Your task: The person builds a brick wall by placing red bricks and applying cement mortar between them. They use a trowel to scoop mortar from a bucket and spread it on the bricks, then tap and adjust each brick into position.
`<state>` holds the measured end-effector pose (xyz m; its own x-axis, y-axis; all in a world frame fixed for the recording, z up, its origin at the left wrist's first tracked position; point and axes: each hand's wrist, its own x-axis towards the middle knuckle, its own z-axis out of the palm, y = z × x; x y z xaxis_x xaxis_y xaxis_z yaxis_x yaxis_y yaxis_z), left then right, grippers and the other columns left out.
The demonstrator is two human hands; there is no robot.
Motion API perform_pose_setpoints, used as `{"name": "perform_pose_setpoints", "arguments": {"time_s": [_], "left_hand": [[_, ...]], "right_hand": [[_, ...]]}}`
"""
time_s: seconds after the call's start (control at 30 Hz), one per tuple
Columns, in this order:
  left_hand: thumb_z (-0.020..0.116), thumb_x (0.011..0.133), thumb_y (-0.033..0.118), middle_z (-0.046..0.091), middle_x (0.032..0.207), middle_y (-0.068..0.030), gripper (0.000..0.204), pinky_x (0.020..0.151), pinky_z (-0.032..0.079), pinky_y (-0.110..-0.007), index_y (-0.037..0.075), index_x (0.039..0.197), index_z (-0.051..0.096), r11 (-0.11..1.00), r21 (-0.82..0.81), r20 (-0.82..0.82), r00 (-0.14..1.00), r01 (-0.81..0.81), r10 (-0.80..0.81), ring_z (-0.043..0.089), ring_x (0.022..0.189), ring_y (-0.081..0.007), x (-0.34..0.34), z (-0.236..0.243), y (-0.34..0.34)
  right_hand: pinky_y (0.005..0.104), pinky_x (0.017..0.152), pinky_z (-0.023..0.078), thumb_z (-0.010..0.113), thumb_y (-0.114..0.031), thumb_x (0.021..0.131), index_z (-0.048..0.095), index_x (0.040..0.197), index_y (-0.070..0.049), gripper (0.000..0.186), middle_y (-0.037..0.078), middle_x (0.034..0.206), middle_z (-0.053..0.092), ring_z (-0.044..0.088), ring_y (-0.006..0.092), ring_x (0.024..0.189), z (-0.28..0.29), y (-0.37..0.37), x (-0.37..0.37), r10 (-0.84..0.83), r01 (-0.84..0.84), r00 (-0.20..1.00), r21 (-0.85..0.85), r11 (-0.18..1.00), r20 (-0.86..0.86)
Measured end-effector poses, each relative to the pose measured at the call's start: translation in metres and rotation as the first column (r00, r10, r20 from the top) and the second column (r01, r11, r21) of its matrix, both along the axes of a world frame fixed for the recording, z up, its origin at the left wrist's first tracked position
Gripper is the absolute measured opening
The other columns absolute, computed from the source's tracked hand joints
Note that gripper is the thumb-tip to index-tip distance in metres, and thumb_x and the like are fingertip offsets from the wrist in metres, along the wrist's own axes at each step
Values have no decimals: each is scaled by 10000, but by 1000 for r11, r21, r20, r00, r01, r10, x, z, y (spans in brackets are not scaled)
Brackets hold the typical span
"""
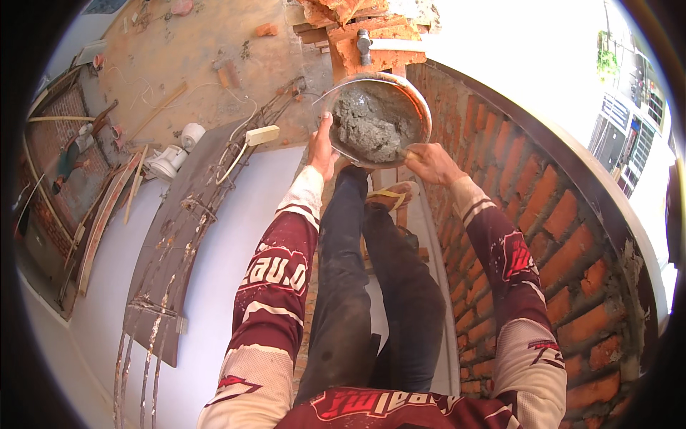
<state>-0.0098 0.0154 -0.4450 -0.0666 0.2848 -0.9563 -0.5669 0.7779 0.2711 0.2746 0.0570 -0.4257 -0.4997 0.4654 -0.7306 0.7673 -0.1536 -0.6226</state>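
Observation:
A round bucket [423,107] with a thin wire handle sits between my two hands, just in front of my feet. Wet grey mortar [371,127] fills much of it, heaped unevenly. My left hand [323,151] is closed on the bucket's near left side, with the thumb up along the wall. My right hand [433,164] grips the near right edge, its fingers curled and partly hidden. Just beyond the bucket, a hammer [364,46] with a dark head and pale handle lies on a stack of orange bricks [350,60].
A brick wall [525,179] curves close along my right side. To the left lie a dark board [187,207] with rusty bars and a cream block [262,135] with a pale cord. Another person [75,151] is far left, lower down. My sandalled foot [400,194] stands on a narrow ledge.

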Motion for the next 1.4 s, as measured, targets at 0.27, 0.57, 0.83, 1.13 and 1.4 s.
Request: {"name": "perform_pose_setpoints", "arguments": {"time_s": [0.27,0.57,0.83,1.13,1.4], "left_hand": [[599,931,699,388,1600,-162,950,1218,229,-497,100,1609,308,999,-44,-9,1000,17,-18,374,1455,-316,-1,-8,-1],[606,937,672,405,1610,-117,918,1226,201,-525,102,1603,336,998,-4,-19,998,67,-67,360,1481,-288,3,-5,1],[600,946,660,386,1628,-120,910,1227,183,-538,92,1604,332,993,-46,-24,994,106,-107,355,1486,-295,5,9,7],[600,950,652,427,1597,-132,896,1216,202,-522,78,1591,351,997,-5,-34,997,74,-74,375,1462,-308,1,-10,-5],[632,938,618,425,1602,-129,890,1214,186,-548,87,1593,348,995,-18,-43,994,99,-99,355,1486,-307,4,-6,-4]], "right_hand": [[474,689,554,576,-177,962,611,1205,-81,264,102,902,669,704,338,830,16,-8,6,198,-214,973,768,603,116],[540,765,581,532,-260,943,687,1039,-40,286,238,904,724,725,434,830,2,4,-39,184,-238,952,217,947,245],[523,802,572,587,-262,904,731,994,-30,287,249,889,727,710,438,882,-1,5,-31,131,-131,991,-24,991,12],[478,747,566,623,-218,922,600,1297,-89,398,126,967,667,714,332,842,18,-29,-2,230,-310,951,606,732,209],[487,712,592,552,-212,963,606,1213,-42,307,184,959,704,734,376,846,27,-3,1,49,-190,950,446,874,308]]}}
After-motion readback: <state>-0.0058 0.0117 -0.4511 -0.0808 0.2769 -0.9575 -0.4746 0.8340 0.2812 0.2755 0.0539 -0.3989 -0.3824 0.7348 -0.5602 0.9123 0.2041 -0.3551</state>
